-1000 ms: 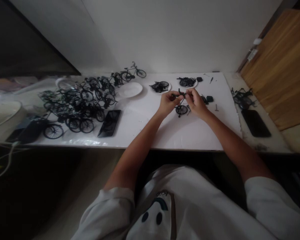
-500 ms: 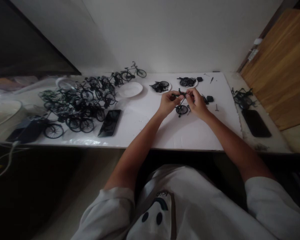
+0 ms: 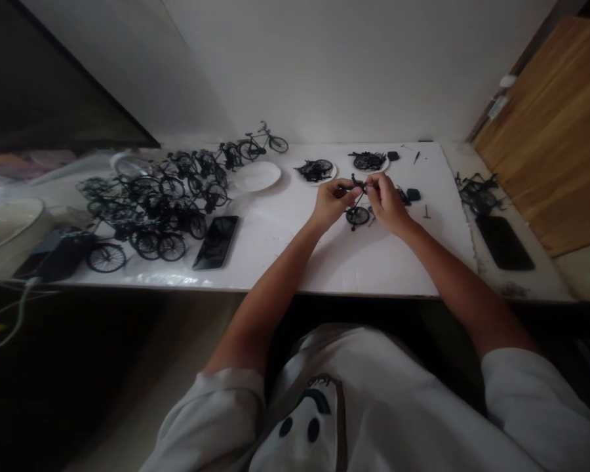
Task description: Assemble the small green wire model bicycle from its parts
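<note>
Both hands meet over the right part of the white board. My left hand (image 3: 335, 200) is closed on a dark piece of a miniature bicycle. Fingers of my right hand (image 3: 384, 198) pinch at the same spot, close to the left fingertips; what exactly they grip is too small to make out. Below the fingers hangs a small spoked wheel (image 3: 357, 216), apparently part of the miniature bicycle in my hands. Behind the right hand lie dark small parts (image 3: 413, 195), partly hidden by it. A small T-shaped tool (image 3: 427, 211) lies to the right.
Several finished-looking miniature bicycles (image 3: 170, 187) crowd the left side. A white plate (image 3: 257, 177) and a phone (image 3: 216, 242) lie beside them. Two dishes carry black bicycle parts (image 3: 314, 170), (image 3: 368, 160). Another dark phone (image 3: 504, 242) and more parts (image 3: 479, 193) lie right of the board.
Almost nothing differs. The right fingers have shifted very slightly at the piece, while the left hand keeps its place.
</note>
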A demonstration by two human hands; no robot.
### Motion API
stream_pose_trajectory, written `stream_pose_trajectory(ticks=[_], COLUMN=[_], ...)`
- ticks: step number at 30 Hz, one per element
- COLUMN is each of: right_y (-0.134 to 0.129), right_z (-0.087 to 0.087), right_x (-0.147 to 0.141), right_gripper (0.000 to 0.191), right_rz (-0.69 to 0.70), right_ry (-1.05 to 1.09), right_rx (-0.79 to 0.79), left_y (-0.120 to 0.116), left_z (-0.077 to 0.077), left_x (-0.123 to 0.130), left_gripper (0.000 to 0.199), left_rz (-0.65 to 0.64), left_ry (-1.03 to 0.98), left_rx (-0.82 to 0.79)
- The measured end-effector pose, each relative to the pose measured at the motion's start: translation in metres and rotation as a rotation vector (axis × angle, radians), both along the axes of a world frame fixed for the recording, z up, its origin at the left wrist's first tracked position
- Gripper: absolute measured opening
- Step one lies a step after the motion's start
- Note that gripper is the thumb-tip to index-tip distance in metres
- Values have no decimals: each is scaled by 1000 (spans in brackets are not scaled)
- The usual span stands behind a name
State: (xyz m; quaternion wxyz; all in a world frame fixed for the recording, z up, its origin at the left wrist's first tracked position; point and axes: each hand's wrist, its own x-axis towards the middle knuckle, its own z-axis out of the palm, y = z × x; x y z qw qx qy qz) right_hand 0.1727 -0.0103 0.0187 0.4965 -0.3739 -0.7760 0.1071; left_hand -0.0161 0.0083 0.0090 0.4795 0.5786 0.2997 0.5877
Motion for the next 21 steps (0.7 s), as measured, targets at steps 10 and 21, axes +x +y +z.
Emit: stream_pose_trajectory(ticks=[10,21], right_y=[1,1], right_z=[-2,-2], right_x=[-1,2], right_gripper=[35,25], right_rz=[-5,-15], right_ry=[-6,-45], right_rx=[13,26], left_y=[1,1], left_z=[-2,-2], left_x=[0,1], left_gripper=[62,63], left_rz=[8,13], left_ry=[1,0], left_rx=[15,20])
